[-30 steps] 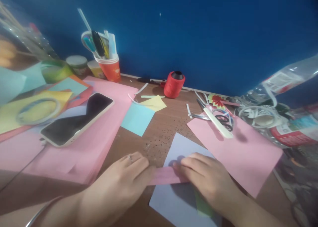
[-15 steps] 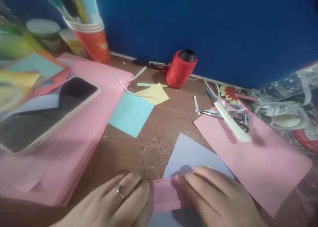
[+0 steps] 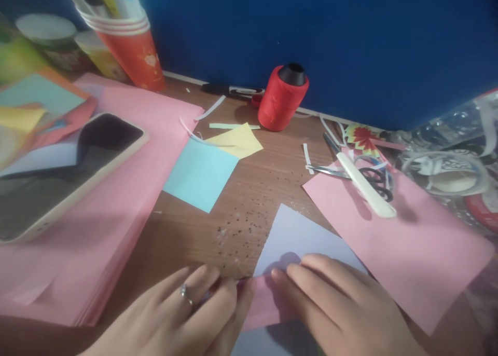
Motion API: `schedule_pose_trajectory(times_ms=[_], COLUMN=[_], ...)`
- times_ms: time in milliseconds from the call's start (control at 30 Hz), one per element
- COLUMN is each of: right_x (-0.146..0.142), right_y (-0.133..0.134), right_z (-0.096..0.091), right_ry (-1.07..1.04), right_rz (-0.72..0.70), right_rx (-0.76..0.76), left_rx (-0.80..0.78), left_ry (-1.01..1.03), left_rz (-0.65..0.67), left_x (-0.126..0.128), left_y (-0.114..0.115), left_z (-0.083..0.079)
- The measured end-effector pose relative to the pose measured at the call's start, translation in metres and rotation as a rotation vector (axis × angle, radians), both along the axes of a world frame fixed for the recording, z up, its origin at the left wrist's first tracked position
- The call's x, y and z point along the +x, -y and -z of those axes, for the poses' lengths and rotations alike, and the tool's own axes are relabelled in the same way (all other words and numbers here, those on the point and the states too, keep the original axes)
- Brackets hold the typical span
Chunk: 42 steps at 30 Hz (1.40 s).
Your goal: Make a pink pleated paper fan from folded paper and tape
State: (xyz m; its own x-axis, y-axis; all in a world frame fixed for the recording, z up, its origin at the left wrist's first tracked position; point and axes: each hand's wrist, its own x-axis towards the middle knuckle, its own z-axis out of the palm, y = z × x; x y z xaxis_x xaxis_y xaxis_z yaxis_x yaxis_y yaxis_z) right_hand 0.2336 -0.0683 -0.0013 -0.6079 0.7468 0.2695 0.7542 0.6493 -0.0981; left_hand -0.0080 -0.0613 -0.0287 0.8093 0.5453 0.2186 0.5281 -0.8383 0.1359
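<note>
A narrow folded pink paper lies across a lavender sheet at the bottom of the view. My left hand, with a ring on one finger, has its fingers curled together on the left end of the pink paper. From the right, my right hand presses its fingertips on the same paper and holds it down. Parts of the paper are hidden under both hands. Just beyond lie a light blue paper square and a yellow paper piece.
Left, a phone rests on a pink paper stack. A red cup of pens, a marker and a red thread spool stand or lie along the blue wall. Right, scissors and a white-handled cutter overlie pink paper.
My left hand's fingers have slid a little to the right along the pink paper, covering more of its left end. My right hand stays on it. The view has shifted slightly.
</note>
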Motion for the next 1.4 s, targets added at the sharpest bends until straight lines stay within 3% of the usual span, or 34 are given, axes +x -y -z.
schedule_pose_trajectory(times_ms=[200,433,667,1233,1400], right_x=[-0.001,-0.003,-0.005,-0.013,-0.016], right_y=[0.005,0.005,0.002,-0.004,-0.004], right_z=[0.006,0.009,0.005,-0.002,-0.001], right_ry=[0.028,0.082,0.075,0.095,0.067], right_rz=[0.052,0.003,-0.002,-0.043,-0.001], right_rx=[0.003,0.029,0.078,0.08,0.074], left_rx=[0.0,-0.024,-0.075,0.006,0.007], left_ry=[-0.031,-0.021,0.096,0.046,-0.011], left_rz=[0.001,0.013,-0.051,0.002,-0.031], left_x=[0.01,0.013,0.001,0.007,-0.003], left_y=[-0.005,-0.01,0.003,-0.003,0.009], left_z=[-0.005,-0.012,-0.003,-0.013,-0.003])
